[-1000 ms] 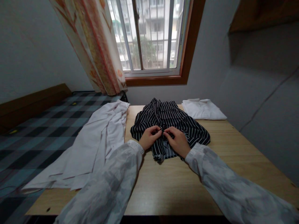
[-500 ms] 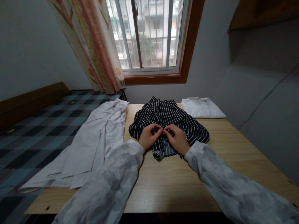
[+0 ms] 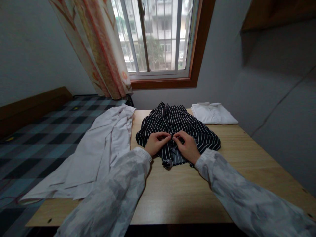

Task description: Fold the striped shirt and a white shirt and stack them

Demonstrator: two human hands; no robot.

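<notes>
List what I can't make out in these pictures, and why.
All in the head view:
- The exact spot on the striped garment pinched by the left hand and right hand: too small, and covered by the hands.
- The wooden table's left edge: mostly hidden by the spread white garment.
- The brown wall unit's full shape: cut off by the picture's edges.
- Details beyond the window: blurred.

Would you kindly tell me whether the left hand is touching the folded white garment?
No, the left hand is on the striped garment, apart from the folded white garment.
</notes>
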